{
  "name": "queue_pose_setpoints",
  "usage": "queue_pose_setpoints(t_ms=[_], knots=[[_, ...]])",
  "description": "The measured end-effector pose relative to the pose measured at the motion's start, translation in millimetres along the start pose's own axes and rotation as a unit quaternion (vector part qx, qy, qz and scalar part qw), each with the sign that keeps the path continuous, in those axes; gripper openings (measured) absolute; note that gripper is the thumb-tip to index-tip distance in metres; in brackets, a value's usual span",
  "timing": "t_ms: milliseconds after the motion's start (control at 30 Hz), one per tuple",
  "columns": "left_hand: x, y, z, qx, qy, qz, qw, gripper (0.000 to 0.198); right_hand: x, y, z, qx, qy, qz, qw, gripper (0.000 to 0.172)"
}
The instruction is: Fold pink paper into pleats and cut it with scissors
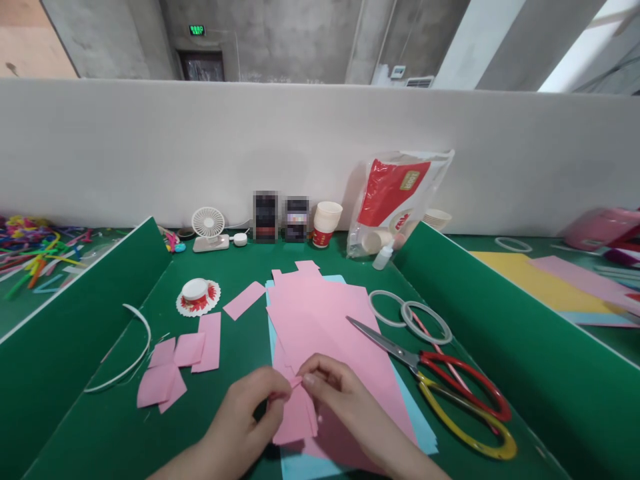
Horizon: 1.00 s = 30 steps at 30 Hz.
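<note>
Pinching pink paper piece (pixel 295 415) between left hand (pixel 250 407), right hand (pixel 340 393)

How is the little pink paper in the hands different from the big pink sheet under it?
The pink strip is small and narrow; the pink sheet is far larger. The strip is pinched between the left hand and right hand and looks creased near the top; the sheet lies flat on a blue sheet. The sheet's far edge has notched steps; the strip's edges look plain. Both are the same pink paper.
</note>
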<state>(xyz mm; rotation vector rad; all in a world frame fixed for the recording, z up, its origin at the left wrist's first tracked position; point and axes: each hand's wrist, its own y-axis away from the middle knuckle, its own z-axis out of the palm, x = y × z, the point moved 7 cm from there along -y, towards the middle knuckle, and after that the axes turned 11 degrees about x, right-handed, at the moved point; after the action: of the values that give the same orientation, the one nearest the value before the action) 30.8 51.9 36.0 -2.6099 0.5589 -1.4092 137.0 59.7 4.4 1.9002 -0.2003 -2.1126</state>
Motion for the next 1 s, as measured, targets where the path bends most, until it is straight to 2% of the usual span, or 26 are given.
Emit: queue_pose_setpoints(t_ms=[233, 400, 533, 600, 667, 767, 867, 1000], knots=[[6, 6, 4.7, -0.001, -0.030, 0.100, 0.995, 0.021, -3, 1, -1, -0.014, 0.049, -0.001, 0.999, 0.015], [6, 7, 8.1, -0.007, -0.057, 0.116, 0.992, 0.022, -2, 0, -2, -0.012, 0.066, -0.012, 0.998, 0.012], [9, 7, 6.9, -0.011, -0.032, 0.103, 0.994, 0.019, -3, 0, -3, -0.010, 0.069, -0.030, 0.997, 0.013], [8, 5, 6.1, -0.027, 0.009, 0.059, 0.998, 0.012, -5, 1, -2, -0.010, 0.075, -0.046, 0.996, 0.013], [3, 3, 6.4, -0.046, 0.067, -0.021, 0.997, 0.005, -9, 3, -1, -0.011, 0.090, -0.068, 0.994, 0.013], [-10, 2, 8.5, -0.045, 0.160, -0.150, 0.975, 0.019, -13, 6, 3, -0.019, 0.117, -0.098, 0.988, 0.014], [-21, 5, 16.8, -0.050, 0.261, -0.249, 0.931, 0.024, -16, 9, 7, -0.020, 0.134, -0.120, 0.984, 0.015], [-19, 15, 35.3, -0.119, 0.387, -0.350, 0.845, 0.027, -19, 10, 5, 0.005, 0.125, -0.142, 0.982, 0.015]])
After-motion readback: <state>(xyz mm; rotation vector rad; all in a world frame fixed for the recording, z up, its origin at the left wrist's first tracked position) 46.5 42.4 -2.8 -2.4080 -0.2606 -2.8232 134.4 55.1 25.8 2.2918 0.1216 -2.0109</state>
